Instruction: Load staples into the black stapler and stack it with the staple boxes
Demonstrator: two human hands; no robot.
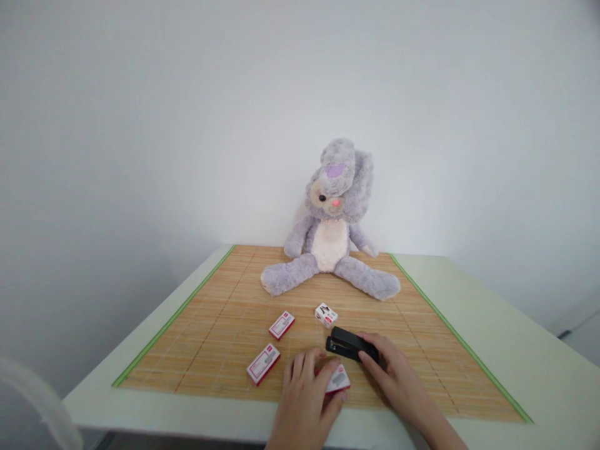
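Note:
Near the front of the bamboo mat [210,350], my left hand [307,387] has its fingers and thumb closed around a small red-and-white box [339,379], partly hidden by the fingers. My right hand [391,362] grips a black stapler [350,344] by its rear end, thumb on the near side. The stapler's front points left, just beyond the held box. Two more red-and-white boxes lie to the left: one box [263,363] close to my left hand, another box [282,325] farther back. A small white box with dark and red print [326,315] sits behind the stapler.
A grey-purple plush rabbit [330,244] sits at the back of the mat against the wall, legs spread towards me. The mat has green edges and lies on a pale table [473,325]. A blurred whitish curved thing [37,397] shows at the lower left.

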